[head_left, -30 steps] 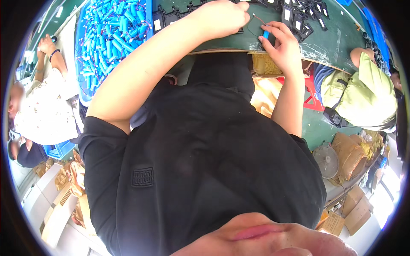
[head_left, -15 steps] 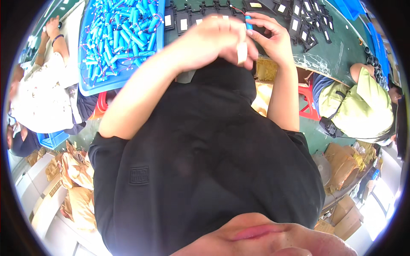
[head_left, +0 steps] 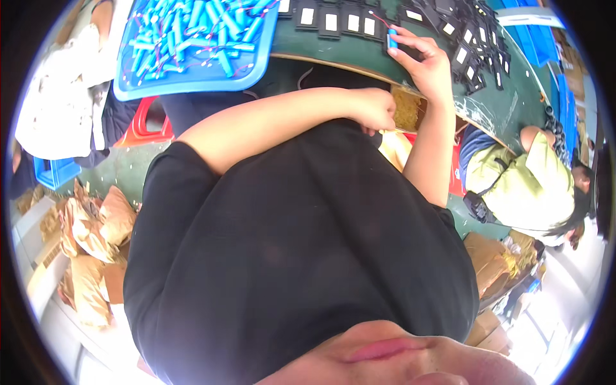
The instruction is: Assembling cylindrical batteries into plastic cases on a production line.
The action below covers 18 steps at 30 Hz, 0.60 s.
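Between the thumb and fingers of my right hand [head_left: 425, 67], a blue cylindrical battery cell [head_left: 392, 40] is held upright over the table's edge. A thin red wire rises from its top. My left hand [head_left: 375, 110] is lower, in front of my body, with the forearm crossing my chest. Its fingers are curled closed, and what they hold, if anything, is hidden. Beside it is an open cardboard box [head_left: 408, 109] with a yellowish inside. Beyond my right hand lies a row of flat black cases [head_left: 330, 23] with white labels.
At the left a blue tray [head_left: 186, 92] is heaped with wired blue cells. More black cases [head_left: 471, 58] are piled at the right on the green table [head_left: 359, 54]. A person in a light green top [head_left: 526, 186] sits at the right, another in white [head_left: 54, 109] at the left.
My left hand has come down from beside the right hand to the box at the table's edge. The right hand still holds the battery cell. The view has shifted somewhat.
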{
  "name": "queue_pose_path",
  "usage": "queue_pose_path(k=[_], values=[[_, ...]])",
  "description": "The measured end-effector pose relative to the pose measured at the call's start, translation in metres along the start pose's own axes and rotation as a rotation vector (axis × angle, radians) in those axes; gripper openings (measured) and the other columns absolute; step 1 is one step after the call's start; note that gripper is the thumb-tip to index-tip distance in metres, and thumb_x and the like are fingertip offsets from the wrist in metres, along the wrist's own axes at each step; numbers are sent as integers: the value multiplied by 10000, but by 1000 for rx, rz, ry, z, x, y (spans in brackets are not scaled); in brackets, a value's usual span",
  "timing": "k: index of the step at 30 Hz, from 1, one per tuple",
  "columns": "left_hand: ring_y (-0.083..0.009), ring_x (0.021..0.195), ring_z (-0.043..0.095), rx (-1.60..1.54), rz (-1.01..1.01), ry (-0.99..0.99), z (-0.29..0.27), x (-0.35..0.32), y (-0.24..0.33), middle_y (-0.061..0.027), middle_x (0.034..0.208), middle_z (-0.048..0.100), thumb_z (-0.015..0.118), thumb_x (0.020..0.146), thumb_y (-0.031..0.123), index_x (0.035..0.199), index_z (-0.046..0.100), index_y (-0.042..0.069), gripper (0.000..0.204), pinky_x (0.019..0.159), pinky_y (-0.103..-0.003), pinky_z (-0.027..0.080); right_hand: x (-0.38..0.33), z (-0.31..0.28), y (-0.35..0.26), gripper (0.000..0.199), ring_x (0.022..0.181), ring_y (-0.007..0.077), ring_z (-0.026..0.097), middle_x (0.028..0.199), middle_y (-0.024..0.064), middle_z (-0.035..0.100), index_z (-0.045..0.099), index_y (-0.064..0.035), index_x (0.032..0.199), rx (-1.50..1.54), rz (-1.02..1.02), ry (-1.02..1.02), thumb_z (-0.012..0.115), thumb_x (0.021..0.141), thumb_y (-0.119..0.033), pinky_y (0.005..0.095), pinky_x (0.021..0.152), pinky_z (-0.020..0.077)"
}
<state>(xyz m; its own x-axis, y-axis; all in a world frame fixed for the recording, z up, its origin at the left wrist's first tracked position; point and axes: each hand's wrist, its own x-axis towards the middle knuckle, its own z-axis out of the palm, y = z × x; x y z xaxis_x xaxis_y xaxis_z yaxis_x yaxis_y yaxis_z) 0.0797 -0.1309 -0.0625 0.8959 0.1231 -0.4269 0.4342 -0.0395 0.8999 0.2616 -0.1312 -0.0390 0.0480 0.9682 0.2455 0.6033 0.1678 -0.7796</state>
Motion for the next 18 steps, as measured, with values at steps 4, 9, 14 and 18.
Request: queue_pose_path(k=[4,9,14,18], values=[[-205,669,734,40,-43,-11,9,37,-23,-131,770,738,660,878,184,926,693,-23,215,647,-378,583,-4,-3,-10,414,1105,155,641,1289,66,754,814,-123,1171,-8,15,-56,913,771,-85,312,1018,514],[-347,868,749,495,121,178,6,64,-23,-225,893,748,646,804,169,1099,713,-18,356,777,-458,583,-17,0,-13,425,1114,228,680,1279,55,759,797,-98,1151,-247,-177,67,927,746,-108,348,1025,530],[-349,956,746,380,202,390,31,131,-40,-242,1001,747,622,821,110,1179,699,17,378,794,-469,572,-27,-4,-17,341,1111,310,633,1220,55,730,785,-161,1100,-754,-212,368,817,761,-168,442,1005,475],[-297,1076,690,153,396,426,34,214,-70,-158,1099,757,698,970,230,1244,702,37,336,943,-407,522,-8,16,-62,294,1054,299,610,1129,72,697,777,-145,1020,-556,-352,331,755,727,-130,425,961,464]])
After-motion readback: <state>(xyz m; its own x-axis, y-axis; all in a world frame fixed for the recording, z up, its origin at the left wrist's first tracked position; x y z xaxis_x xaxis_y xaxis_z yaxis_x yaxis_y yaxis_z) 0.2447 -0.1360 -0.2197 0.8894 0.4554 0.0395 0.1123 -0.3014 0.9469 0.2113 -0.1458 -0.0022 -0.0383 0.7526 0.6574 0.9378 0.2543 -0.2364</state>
